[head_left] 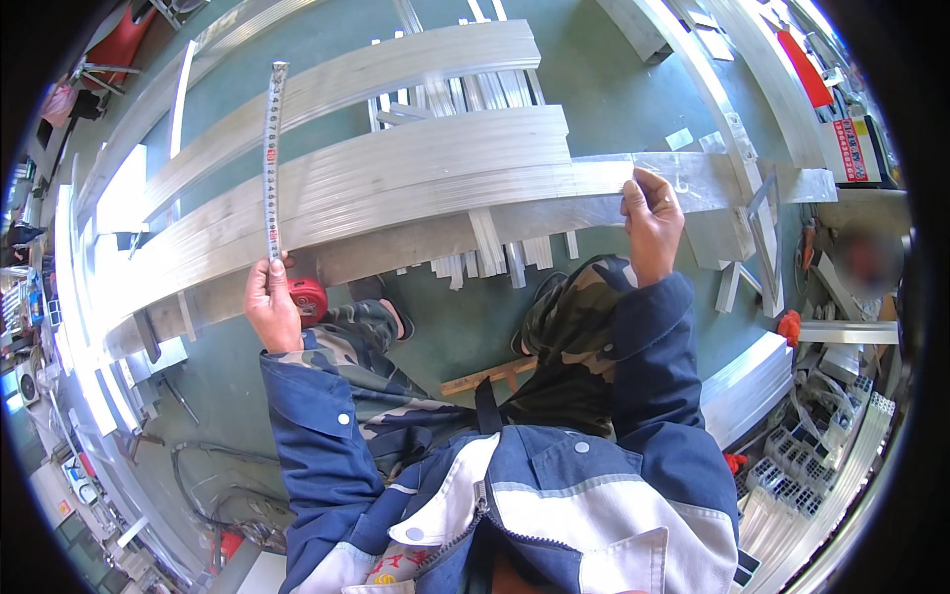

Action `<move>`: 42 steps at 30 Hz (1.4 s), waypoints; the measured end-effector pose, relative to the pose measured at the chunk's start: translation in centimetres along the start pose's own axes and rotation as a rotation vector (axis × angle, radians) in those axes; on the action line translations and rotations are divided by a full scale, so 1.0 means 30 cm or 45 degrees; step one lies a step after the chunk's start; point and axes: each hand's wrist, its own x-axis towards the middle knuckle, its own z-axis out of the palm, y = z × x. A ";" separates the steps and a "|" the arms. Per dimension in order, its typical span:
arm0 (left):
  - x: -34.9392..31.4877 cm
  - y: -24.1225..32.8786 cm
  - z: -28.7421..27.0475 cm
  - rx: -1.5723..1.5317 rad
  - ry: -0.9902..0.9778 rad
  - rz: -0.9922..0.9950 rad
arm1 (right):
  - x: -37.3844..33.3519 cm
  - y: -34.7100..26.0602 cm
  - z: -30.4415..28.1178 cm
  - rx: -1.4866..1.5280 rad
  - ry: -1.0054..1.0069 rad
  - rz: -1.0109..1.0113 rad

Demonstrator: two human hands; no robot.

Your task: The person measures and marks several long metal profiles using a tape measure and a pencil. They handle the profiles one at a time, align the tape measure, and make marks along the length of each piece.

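Observation:
My left hand (273, 309) is closed on a tape measure, thumb pressed at the base of its pulled-out blade (272, 158). The red case (308, 299) sits beside the fingers, partly hidden. The blade points away from me, across several long aluminium profiles (416, 163) lying side by side. My right hand (654, 223) pinches the right end of the nearest aluminium profile (599, 179), which sticks out further right than the ones behind it. This profile rests along a wider metal beam (396, 243).
More aluminium profiles (435, 49) lie further back, with short pieces (495, 91) below on the green floor. An upright-looking metal frame (757, 213) stands to the right. Stacked profiles (747, 386) and bundled square tubes (807, 450) are at lower right. A dark cable (193, 485) lies at lower left.

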 end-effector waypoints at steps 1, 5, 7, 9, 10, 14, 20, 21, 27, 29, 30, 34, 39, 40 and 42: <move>0.001 -0.002 0.003 -0.008 -0.003 0.026 | -0.001 -0.001 -0.001 0.006 0.002 0.000; -0.002 0.006 0.000 0.002 -0.009 -0.024 | 0.000 -0.003 -0.002 0.024 -0.009 -0.003; -0.004 0.013 -0.001 0.009 -0.010 -0.035 | 0.000 0.001 -0.004 0.011 0.007 0.003; -0.002 0.003 -0.002 0.036 -0.004 0.005 | 0.001 0.002 -0.002 0.012 0.005 0.006; -0.001 0.006 0.003 0.048 -0.005 0.024 | 0.000 0.000 -0.004 0.018 -0.001 0.008; -0.008 0.024 0.004 0.027 -0.015 -0.072 | 0.002 -0.003 -0.006 0.022 -0.010 0.019; 0.002 -0.002 0.000 -0.004 -0.016 -0.018 | 0.000 -0.003 -0.003 0.041 -0.006 0.027; -0.001 0.002 0.000 -0.008 -0.014 -0.029 | 0.000 -0.002 -0.004 0.037 -0.001 0.027; -0.001 0.000 -0.005 -0.016 -0.024 -0.036 | 0.000 0.010 -0.009 0.058 -0.008 0.015; -0.004 0.007 -0.002 -0.013 -0.023 -0.033 | -0.001 0.004 -0.007 0.066 -0.011 0.018; -0.005 0.007 0.000 0.001 -0.026 -0.020 | 0.000 0.006 -0.012 0.059 -0.006 0.018; -0.010 0.020 0.015 0.022 -0.018 0.034 | 0.008 0.020 -0.033 0.047 -0.007 0.019; -0.034 0.035 0.012 0.016 0.029 -0.104 | 0.018 -0.002 -0.015 -0.223 0.000 -0.052; -0.034 0.084 0.027 0.158 -0.054 -0.110 | 0.025 0.010 -0.049 -0.357 -0.007 -0.119; -0.026 0.061 0.064 -0.088 -0.038 -0.139 | 0.016 -0.008 -0.080 -0.360 -0.012 -0.076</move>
